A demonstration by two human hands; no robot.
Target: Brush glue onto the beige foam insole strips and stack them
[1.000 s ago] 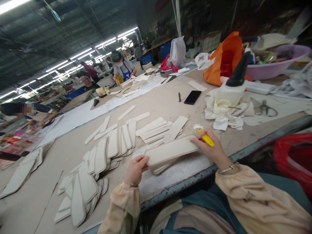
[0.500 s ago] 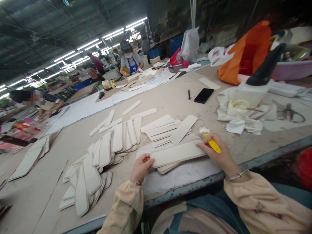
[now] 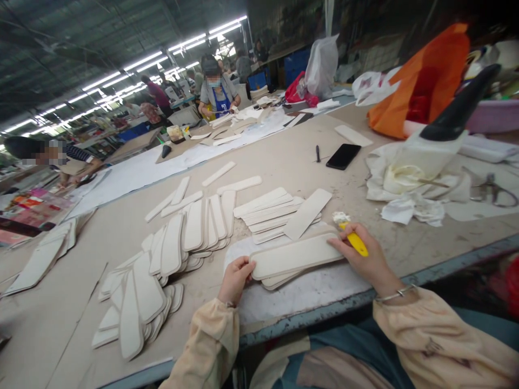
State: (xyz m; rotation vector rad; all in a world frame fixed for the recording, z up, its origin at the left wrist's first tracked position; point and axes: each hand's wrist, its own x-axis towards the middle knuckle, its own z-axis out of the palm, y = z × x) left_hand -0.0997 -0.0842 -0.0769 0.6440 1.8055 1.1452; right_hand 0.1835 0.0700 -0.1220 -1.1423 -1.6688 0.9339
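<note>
My left hand [image 3: 234, 278] pinches the left end of a long cream strip with rounded corners [image 3: 295, 256], which lies on top of a small pile of the same strips. My right hand [image 3: 365, 258] holds a yellow-handled brush [image 3: 352, 236] with a whitish tip, and its fingertips touch the strip's right end. Both hands rest near the table's front edge [image 3: 308, 319].
Fanned rows of cream strips [image 3: 178, 243] lie to the left, another stack [image 3: 271, 213] just behind. A black phone [image 3: 343, 156], a pen [image 3: 318, 153], a black-nozzled glue container [image 3: 436, 143] on rags, scissors [image 3: 492, 189] and an orange bag [image 3: 421, 86] sit to the right. Other people work at far tables.
The strip has come down from slightly raised to lying on the pile. Both hands keep their hold; the view has shifted a little.
</note>
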